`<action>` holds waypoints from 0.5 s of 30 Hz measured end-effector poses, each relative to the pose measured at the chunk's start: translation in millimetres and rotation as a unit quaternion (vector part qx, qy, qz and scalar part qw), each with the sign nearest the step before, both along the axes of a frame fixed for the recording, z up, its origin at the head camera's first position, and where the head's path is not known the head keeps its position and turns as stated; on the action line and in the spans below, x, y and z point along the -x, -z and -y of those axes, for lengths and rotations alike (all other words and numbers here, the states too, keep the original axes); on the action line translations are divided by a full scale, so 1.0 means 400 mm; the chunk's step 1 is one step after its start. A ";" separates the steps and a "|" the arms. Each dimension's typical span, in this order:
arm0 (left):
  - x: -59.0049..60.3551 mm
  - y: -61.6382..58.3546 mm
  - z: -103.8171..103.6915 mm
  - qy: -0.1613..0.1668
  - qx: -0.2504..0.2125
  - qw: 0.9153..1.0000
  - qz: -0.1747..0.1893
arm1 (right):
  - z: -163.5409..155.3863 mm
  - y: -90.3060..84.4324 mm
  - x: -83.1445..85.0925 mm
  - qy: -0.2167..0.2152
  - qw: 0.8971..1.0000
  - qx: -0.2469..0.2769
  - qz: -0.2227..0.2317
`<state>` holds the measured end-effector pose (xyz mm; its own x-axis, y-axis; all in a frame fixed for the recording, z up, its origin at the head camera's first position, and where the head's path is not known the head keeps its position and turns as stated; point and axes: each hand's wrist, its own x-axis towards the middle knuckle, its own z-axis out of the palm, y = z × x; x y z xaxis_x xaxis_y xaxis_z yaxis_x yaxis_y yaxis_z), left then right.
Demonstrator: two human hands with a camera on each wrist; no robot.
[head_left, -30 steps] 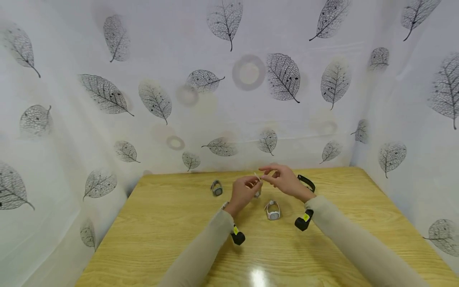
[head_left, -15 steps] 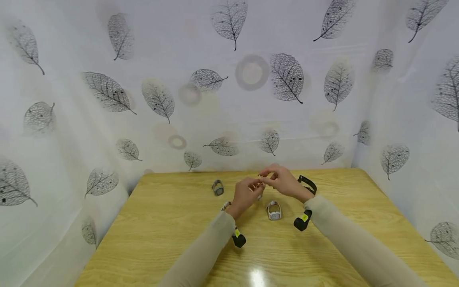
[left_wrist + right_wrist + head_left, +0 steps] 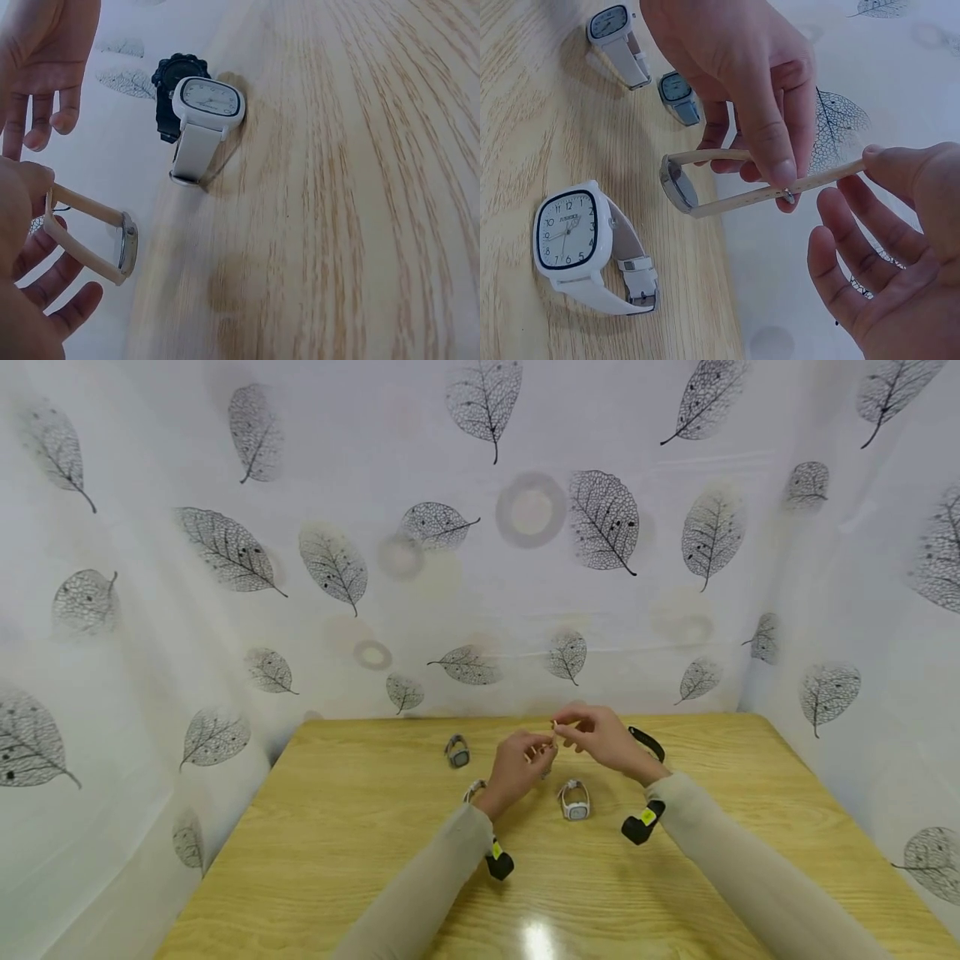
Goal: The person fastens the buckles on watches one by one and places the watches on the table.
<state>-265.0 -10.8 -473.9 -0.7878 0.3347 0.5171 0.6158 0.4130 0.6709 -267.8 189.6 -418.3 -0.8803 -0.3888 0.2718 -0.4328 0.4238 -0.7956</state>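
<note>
Head view: hands closer together than a second ago, strap ends of cream watch [image 3: 705,191] now meeting in air over table [image 3: 337,827]. Left hand [image 3: 513,768] pinches buckle end, right hand [image 3: 600,739] pinches strap tip, other fingers spread; looks like fastening under way. Count: five watches – cream one held, white watch [image 3: 573,800], two small grey-blue ones, one black
</note>
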 end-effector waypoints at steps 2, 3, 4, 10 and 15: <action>0.000 0.004 -0.001 0.005 0.016 1.000 0.002 | -0.005 0.000 -0.002 0.002 1.000 0.006 0.007; 0.000 0.006 -0.001 0.007 0.025 1.000 0.002 | -0.007 0.000 -0.002 0.002 1.000 0.009 0.011; 0.001 0.009 -0.002 0.008 0.032 0.999 0.003 | -0.009 0.000 -0.003 0.004 1.000 0.011 0.014; 0.006 0.023 -0.004 -0.001 0.009 1.000 -0.008 | -0.021 0.009 -0.005 0.011 0.999 0.018 0.024; 0.010 0.028 -0.005 0.000 -0.030 0.999 -0.035 | -0.032 0.013 -0.008 0.020 0.999 0.029 0.032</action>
<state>-269.2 -8.9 -485.2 -0.7496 0.3015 0.5892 0.6614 0.3741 0.6500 -264.6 202.5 -423.4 -0.9112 -0.3383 0.2350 -0.3636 0.3926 -0.8448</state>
